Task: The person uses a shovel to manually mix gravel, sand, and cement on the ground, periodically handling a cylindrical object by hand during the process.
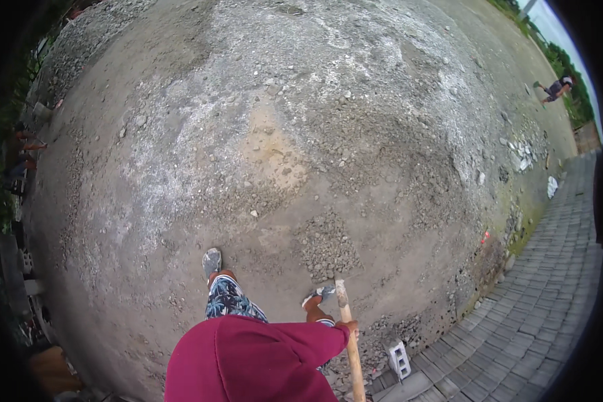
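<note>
My right hand (pixel 348 326) is closed around a long, pale wooden pole (pixel 353 362), held upright at my right side. The pole's upper end is greyish and worn, and its lower part runs out of the picture at the bottom edge, so I cannot tell what tool it belongs to. The maroon sleeve (pixel 315 338) of my right arm reaches across to it. My left hand does not show; the maroon cloth fills the lower middle. Beside the pole's upper end is a small heap of grey gravel (pixel 329 248).
Rough grey ground (pixel 201 161) with loose stones and a tan sand patch (pixel 273 144) spreads ahead. A concrete block (pixel 399 360) stands at the right beside grey roof-like tiles (pixel 516 301). White rubble (pixel 524 155) lies farther right. Another person (pixel 557 88) is at the far right.
</note>
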Action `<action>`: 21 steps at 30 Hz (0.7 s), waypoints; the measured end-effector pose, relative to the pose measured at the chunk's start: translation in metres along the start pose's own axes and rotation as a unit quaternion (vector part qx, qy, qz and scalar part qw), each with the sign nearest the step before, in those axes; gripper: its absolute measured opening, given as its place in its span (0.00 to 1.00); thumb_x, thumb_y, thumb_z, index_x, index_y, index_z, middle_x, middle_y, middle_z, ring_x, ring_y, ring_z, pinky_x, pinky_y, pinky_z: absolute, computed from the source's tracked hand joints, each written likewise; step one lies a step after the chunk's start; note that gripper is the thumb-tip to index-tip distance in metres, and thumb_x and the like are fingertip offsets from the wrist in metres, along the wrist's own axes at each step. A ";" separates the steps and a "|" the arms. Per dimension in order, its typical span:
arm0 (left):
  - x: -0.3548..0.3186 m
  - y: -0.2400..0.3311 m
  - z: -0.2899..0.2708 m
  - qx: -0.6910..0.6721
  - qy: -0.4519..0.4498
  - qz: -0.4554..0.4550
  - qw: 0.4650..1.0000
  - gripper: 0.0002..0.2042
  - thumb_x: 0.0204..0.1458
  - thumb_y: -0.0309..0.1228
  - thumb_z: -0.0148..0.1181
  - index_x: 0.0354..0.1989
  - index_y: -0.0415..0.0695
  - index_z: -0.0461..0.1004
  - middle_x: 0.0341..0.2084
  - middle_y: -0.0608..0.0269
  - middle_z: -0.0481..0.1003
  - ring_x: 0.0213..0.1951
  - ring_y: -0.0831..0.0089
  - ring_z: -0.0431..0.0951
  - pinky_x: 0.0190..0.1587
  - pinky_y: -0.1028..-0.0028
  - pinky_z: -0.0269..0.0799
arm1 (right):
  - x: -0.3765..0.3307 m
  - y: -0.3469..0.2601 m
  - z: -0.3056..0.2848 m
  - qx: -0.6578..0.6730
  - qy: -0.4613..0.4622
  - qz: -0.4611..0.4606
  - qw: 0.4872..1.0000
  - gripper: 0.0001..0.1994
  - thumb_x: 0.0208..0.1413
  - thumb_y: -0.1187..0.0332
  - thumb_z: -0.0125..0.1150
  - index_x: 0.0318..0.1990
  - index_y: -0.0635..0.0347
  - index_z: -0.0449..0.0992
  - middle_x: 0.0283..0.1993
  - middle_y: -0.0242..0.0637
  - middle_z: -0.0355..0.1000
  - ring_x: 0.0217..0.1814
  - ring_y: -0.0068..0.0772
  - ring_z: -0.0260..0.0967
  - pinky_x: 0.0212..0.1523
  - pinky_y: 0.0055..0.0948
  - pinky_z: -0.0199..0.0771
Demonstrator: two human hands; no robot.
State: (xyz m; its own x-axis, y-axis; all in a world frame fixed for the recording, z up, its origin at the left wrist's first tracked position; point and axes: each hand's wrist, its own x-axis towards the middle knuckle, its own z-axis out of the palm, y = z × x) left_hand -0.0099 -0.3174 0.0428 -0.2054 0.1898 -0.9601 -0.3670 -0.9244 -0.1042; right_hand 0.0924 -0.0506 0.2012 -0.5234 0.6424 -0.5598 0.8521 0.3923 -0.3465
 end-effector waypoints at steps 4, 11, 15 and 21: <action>-0.039 0.072 -0.126 -0.122 -0.011 -0.005 0.992 0.11 0.47 0.35 0.62 0.30 0.40 0.71 0.21 0.58 0.73 0.20 0.67 0.75 0.22 0.64 0.75 | -0.050 -0.043 0.060 -0.097 -0.058 -0.098 0.989 0.09 0.47 0.65 0.50 0.28 0.60 0.75 0.17 0.29 0.59 0.11 0.27 0.56 0.10 0.29 0.58; -0.187 0.358 -0.471 -0.340 0.128 0.298 0.883 0.11 0.46 0.33 0.60 0.29 0.35 0.71 0.22 0.54 0.73 0.21 0.65 0.76 0.22 0.62 0.77 | -0.204 -0.111 0.283 -0.097 -0.306 -0.112 0.940 0.09 0.47 0.65 0.50 0.27 0.60 0.75 0.17 0.30 0.59 0.11 0.27 0.55 0.10 0.29 0.58; -0.430 0.492 -0.770 -0.380 0.294 0.536 0.694 0.12 0.43 0.32 0.59 0.23 0.33 0.68 0.13 0.53 0.71 0.14 0.62 0.73 0.18 0.63 0.73 | -0.616 -0.122 0.422 0.022 -0.588 -0.210 0.780 0.09 0.51 0.66 0.53 0.35 0.62 0.71 0.16 0.30 0.59 0.12 0.28 0.59 0.12 0.29 0.62; -0.697 0.485 -0.933 -0.327 0.256 0.577 0.703 0.16 0.49 0.36 0.53 0.42 0.38 0.63 0.17 0.56 0.70 0.15 0.65 0.70 0.18 0.65 0.69 | -1.016 -0.090 0.380 -0.022 -0.877 -0.294 0.380 0.32 0.51 0.66 0.64 0.60 0.68 0.56 0.46 0.47 0.65 0.40 0.25 0.68 0.44 0.27 0.69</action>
State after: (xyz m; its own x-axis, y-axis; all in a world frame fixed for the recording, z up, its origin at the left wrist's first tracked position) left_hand 0.8012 -1.2069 0.4191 0.3903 -0.8012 -0.4535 0.3057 -0.3518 0.8847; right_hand 0.5458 -0.9889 0.5148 0.2121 -0.9760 -0.0486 0.5662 0.1632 -0.8080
